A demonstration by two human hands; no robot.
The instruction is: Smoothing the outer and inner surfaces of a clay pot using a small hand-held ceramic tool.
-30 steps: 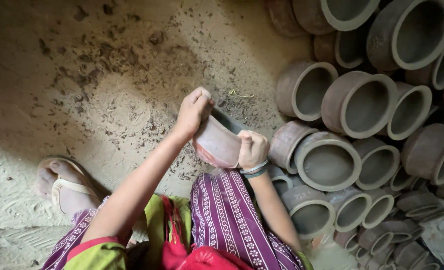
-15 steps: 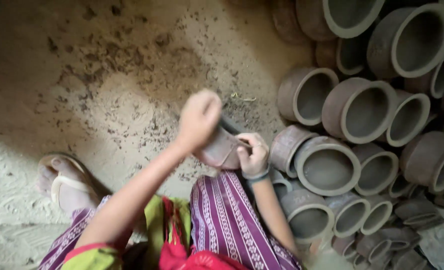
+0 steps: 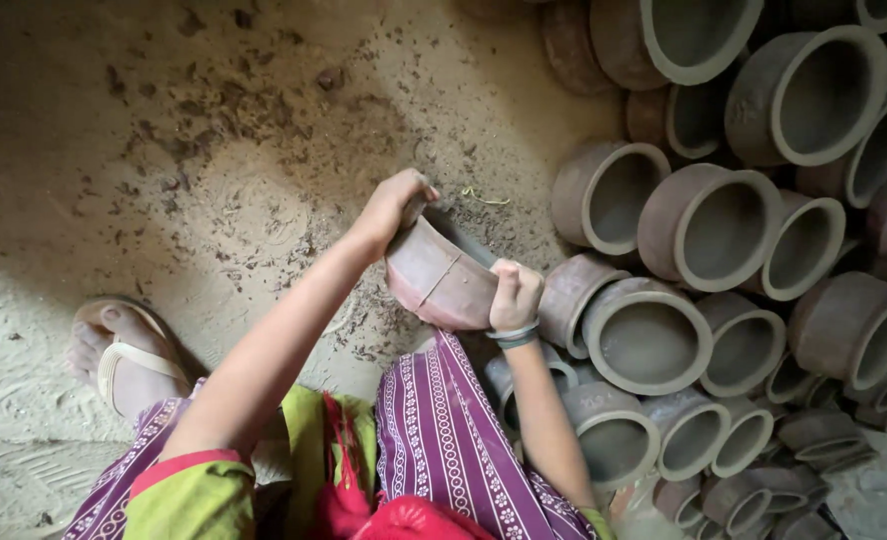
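A reddish-brown unfired clay pot (image 3: 440, 277) is tilted on its side over my lap, its round bottom facing me. My left hand (image 3: 392, 208) grips the far rim of the pot from above. My right hand (image 3: 515, 296), with bangles on the wrist, holds the near right edge of the pot. Purple striped cloth (image 3: 444, 440) covers my knee just below the pot.
Several unfired clay pots (image 3: 709, 225) lie stacked on their sides along the right, mouths facing me. Sandy ground (image 3: 164, 150) scattered with clay shavings stretches left. My foot in a sandal (image 3: 124, 350) rests at lower left.
My left hand lifted off the rim in a quick motion and has come back down onto the pot's far rim. The pot has turned slightly in my hands.
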